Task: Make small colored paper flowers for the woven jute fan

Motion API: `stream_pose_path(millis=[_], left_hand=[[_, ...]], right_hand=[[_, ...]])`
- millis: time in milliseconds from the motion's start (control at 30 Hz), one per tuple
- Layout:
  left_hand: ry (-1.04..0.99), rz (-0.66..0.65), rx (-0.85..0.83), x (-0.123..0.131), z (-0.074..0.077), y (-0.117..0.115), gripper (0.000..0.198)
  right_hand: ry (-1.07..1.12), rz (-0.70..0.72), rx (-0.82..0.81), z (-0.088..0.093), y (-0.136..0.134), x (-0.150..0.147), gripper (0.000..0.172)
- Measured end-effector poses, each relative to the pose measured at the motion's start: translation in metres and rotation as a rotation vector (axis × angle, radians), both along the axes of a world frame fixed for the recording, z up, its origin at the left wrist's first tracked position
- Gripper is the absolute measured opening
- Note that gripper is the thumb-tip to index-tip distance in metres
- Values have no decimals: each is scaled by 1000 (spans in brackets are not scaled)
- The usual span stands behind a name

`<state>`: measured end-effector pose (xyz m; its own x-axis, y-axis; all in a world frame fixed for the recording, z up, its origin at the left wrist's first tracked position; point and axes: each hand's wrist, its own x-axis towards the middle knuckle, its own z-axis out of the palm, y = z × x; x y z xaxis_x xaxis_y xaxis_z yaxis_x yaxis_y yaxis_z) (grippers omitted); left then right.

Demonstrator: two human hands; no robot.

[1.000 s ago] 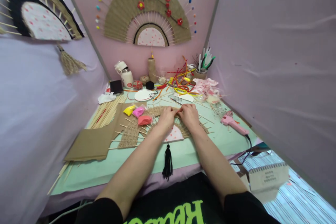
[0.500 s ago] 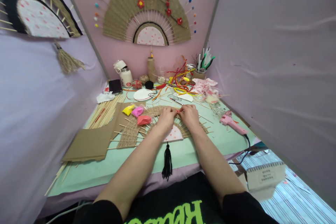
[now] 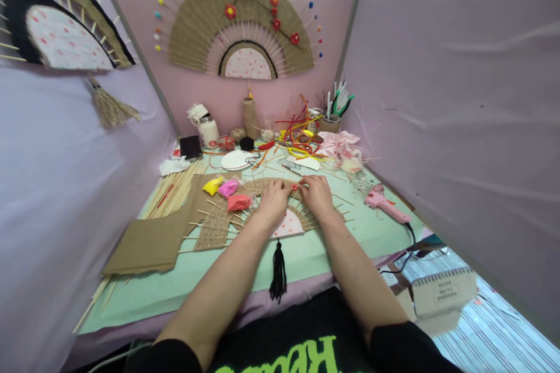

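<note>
A half-round woven straw fan (image 3: 216, 222) with thin wooden ribs lies on the green mat (image 3: 210, 280), a black tassel (image 3: 278, 271) hanging from its base. Both hands rest on the fan's upper rim. My left hand (image 3: 273, 200) and my right hand (image 3: 315, 194) meet fingertip to fingertip, pinched on a tiny red piece (image 3: 294, 187). Three small bags of clay, yellow (image 3: 212, 186), pink (image 3: 229, 187) and red (image 3: 238, 202), lie on the fan just left of my left hand.
Brown card sheets (image 3: 146, 242) and a bundle of bamboo sticks (image 3: 172, 189) lie at left. A pink glue gun (image 3: 385, 207) with its cord sits at right. Coloured pipe cleaners (image 3: 297, 134), a cup of tools (image 3: 330, 119) and jars crowd the back. Finished fans hang on the walls.
The view has shifted a little. Both hands stay together on the fan's rim, still working the small red piece.
</note>
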<state>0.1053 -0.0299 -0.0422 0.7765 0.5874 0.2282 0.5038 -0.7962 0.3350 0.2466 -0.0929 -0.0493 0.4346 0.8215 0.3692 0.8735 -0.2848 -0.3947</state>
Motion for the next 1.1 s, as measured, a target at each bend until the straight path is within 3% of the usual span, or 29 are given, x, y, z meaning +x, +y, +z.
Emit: stream_pose_path(millis=[367, 567, 733, 900, 1100], left_hand=[[-2, 108, 53, 2, 1, 1, 32], [3, 129, 63, 3, -4, 3, 31], [2, 133, 56, 4, -6, 3, 32], [12, 158, 69, 3, -4, 3, 33], [-5, 182, 58, 3, 0, 1, 31]], right_hand=[[-164, 78, -66, 3, -5, -15, 38], [-209, 68, -107, -1, -5, -15, 30], [-225, 81, -63, 0, -5, -15, 33], [-219, 148, -52, -1, -3, -15, 31], [-228, 126, -38, -4, -3, -13, 28]])
